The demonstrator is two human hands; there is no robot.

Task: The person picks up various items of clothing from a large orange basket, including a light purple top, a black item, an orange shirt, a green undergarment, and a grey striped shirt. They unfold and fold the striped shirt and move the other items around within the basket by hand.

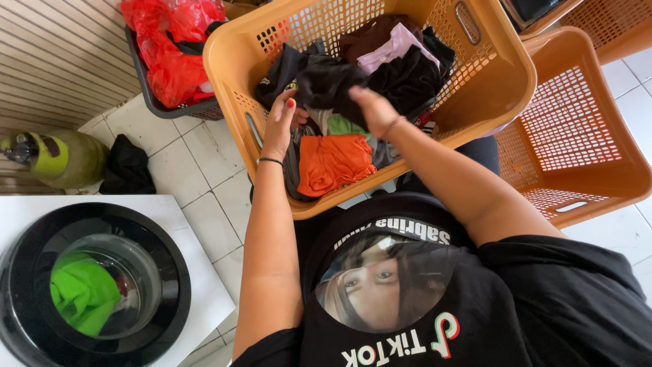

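Dark garment (326, 81) (in orange basket (224, 61)) gripped by both hands, above tiled floor (197, 177).

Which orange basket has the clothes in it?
The big orange basket in the middle, where both hands, left hand and right hand, dig into dark clothes. The orange basket on the right shows only bare mesh.

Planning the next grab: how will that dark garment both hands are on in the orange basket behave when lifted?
The dark garment is bunched and creased, so it will likely hang limp and unfold. It lies tangled among other clothes, so it may drag neighbours like the orange cloth along. The left hand and right hand suggest it is light.
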